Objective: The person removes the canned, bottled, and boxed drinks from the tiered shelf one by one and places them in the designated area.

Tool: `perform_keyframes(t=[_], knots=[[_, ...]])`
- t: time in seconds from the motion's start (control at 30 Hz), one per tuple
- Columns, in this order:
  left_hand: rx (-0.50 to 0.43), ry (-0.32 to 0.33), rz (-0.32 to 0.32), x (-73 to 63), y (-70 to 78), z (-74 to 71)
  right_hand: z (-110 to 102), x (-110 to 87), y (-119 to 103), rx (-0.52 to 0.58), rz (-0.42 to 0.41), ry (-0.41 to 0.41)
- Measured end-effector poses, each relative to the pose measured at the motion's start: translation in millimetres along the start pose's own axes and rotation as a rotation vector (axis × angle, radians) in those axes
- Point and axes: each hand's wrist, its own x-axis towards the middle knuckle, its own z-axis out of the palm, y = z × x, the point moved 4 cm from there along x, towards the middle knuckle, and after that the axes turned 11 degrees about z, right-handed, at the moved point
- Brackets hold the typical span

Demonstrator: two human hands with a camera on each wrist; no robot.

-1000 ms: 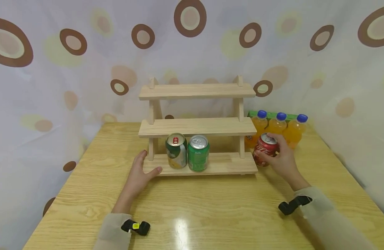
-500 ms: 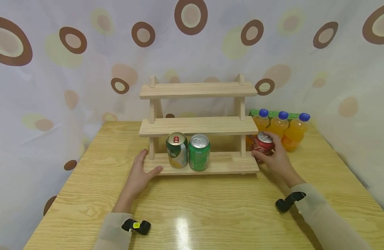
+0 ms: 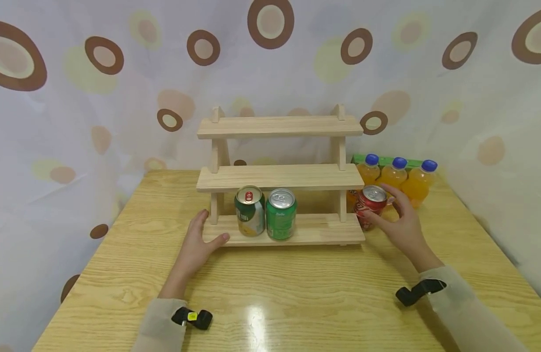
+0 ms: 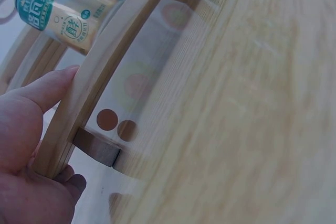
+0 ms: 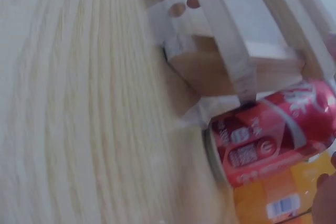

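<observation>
A three-tier wooden shelf [image 3: 279, 176] stands on the table. My left hand [image 3: 199, 242] grips the left end of its lowest board, with the thumb on top in the left wrist view. A dark green and cream can [image 3: 250, 215] stands upright on that board, beside a green can [image 3: 281, 217]. Off the shelf's right end is a red cola can [image 3: 368, 209]. My right hand [image 3: 402, 230] holds this can, thumb at its front and a finger near its top rim. In the right wrist view, its printed side [image 5: 268, 135] shows, with only bits of fingers at the edge.
Several orange drink bottles [image 3: 417, 183] with blue caps stand behind the red can, in front of a low green strip [image 3: 384, 160]. A patterned curtain [image 3: 120, 98] hangs behind the wooden table [image 3: 296, 303].
My right hand shifted left and closer around the cola can, then drew back slightly to the right with its fingers wider. The left hand and the two shelved cans stay in place.
</observation>
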Motion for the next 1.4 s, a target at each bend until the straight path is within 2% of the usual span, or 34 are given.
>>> perform_keyframes(t=[0.2,0.4,0.47,0.8,0.93,1.07,1.2,1.4], knots=[[0.007,0.005,0.007,-0.1,2.0,-2.3,3.2,-10.8,-32.9,-0.026,-0.095,0.058],[-0.003,0.009,0.006,-0.8,1.9,-2.8,21.8,-31.1,-85.8,0.009,-0.151,-0.007],[-0.005,0.010,0.005,-0.8,1.1,-2.7,30.4,-34.8,-97.0,0.026,-0.168,-0.042],[-0.010,0.014,0.009,-1.2,3.2,-3.0,95.7,-22.4,-100.0,0.190,-0.227,-0.238],[-0.016,0.013,0.012,-1.3,5.3,-2.4,122.1,-24.3,-109.7,0.214,-0.262,-0.307],[-0.015,0.017,0.013,-0.9,6.5,-1.8,142.4,-27.1,-117.9,0.228,-0.255,-0.349],[-0.013,0.019,0.020,-0.1,6.2,-1.2,152.1,-34.1,-133.8,0.213,-0.271,-0.365],[-0.012,0.019,0.021,-0.2,4.6,-1.2,150.3,-43.0,-151.1,0.205,-0.271,-0.339]])
